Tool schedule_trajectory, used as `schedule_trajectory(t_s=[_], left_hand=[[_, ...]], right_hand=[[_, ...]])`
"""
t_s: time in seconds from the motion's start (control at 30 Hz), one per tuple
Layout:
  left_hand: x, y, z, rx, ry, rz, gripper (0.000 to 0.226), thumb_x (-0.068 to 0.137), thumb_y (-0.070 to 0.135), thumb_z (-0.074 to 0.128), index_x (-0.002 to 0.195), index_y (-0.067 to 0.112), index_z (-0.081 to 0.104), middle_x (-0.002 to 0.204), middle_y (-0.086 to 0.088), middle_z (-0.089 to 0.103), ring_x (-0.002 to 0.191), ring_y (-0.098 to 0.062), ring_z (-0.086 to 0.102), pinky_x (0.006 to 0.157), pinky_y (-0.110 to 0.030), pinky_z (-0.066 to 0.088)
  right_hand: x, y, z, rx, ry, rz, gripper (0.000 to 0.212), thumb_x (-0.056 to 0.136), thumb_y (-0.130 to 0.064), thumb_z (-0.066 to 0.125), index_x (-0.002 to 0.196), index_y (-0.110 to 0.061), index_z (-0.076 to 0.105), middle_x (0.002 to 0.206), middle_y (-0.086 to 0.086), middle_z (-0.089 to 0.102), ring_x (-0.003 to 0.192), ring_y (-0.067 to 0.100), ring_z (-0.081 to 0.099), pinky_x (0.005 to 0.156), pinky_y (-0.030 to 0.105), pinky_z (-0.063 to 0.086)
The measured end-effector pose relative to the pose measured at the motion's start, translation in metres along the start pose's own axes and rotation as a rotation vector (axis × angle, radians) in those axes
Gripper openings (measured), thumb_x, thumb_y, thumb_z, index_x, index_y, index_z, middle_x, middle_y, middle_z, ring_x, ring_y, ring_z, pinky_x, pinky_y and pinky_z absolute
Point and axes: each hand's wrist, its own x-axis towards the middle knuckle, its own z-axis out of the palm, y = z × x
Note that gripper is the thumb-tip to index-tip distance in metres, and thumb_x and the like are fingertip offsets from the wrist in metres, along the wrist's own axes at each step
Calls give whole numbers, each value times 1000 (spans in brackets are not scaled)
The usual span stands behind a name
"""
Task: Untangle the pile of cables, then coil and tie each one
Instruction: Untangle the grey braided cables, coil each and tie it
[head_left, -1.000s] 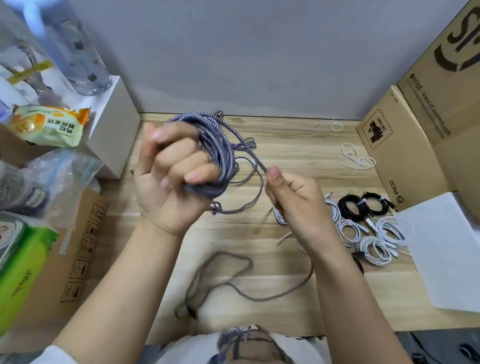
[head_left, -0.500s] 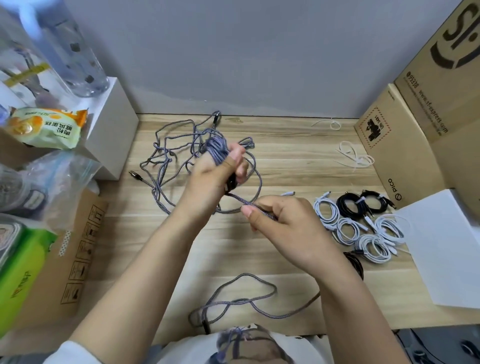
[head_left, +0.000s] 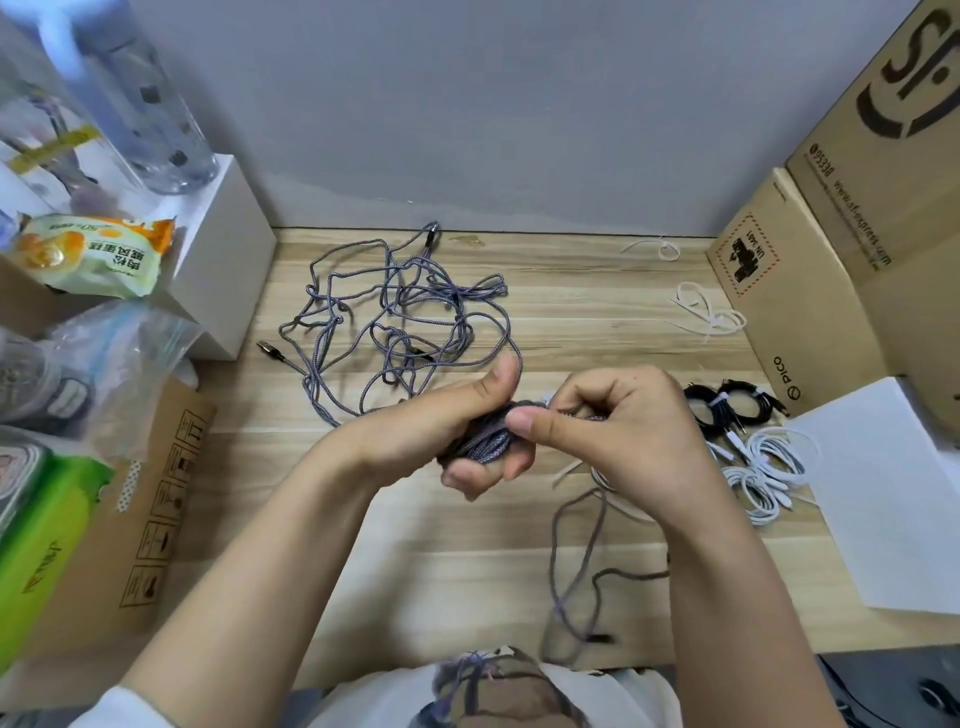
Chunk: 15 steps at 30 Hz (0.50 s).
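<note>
Grey coil (head_left: 485, 441) gripped between both hands (head_left: 524, 431), tangle (head_left: 400, 317) behind

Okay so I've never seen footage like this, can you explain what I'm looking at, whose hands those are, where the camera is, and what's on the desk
There is no machine here: a person wears a camera on the head, looking down at their own hands. The left hand grips a coiled bundle of grey braided cable; the right hand pinches the same bundle. Its loose tail trails toward the person. On the wooden desk behind lies a tangled pile of grey cables. To the right sit finished coils, black and white, plus loose white ties. Cardboard boxes stand at the right side.
</note>
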Motion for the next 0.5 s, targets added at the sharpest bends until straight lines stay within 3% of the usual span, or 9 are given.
schedule_trajectory(t_s=[0.07,0.17,0.27,0.4,0.5], left_hand=[[-4,-2,-3,-164,-185,50,57,79,77,34,63,27,56,40,16,38,39,-11,28,51,-22,38],[-4,-3,-5,-351,-348,130,36,85,55,56,69,22,59,41,16,34,37,-7,27,53,-21,40],[-3,-4,-3,-512,-451,187,26,92,38,54,73,20,58,44,12,30,38,-10,25,54,-20,41],[-1,-1,4,-695,-578,311,26,98,32,45,73,24,47,41,12,24,38,-10,20,58,-22,39],[-6,12,0,-1029,-503,485,26,97,27,46,73,20,44,40,9,21,38,-11,17,58,-28,34]], right_hand=[[1,-3,-1,55,-32,-21,36,58,-42,78,47,-14,59,43,-4,45,48,9,30,48,26,25],[1,-7,-1,212,-90,-24,31,69,-27,69,43,-18,56,41,-10,44,43,0,35,46,10,28],[1,-13,-1,268,-129,24,38,76,-35,59,41,-23,53,40,-13,39,39,0,30,40,14,22],[2,-10,-1,354,-139,101,45,77,-46,67,43,-25,47,45,-12,31,40,2,22,38,14,16],[0,4,7,318,-156,138,49,83,-53,55,45,-25,44,43,-11,31,41,3,21,39,14,17]])
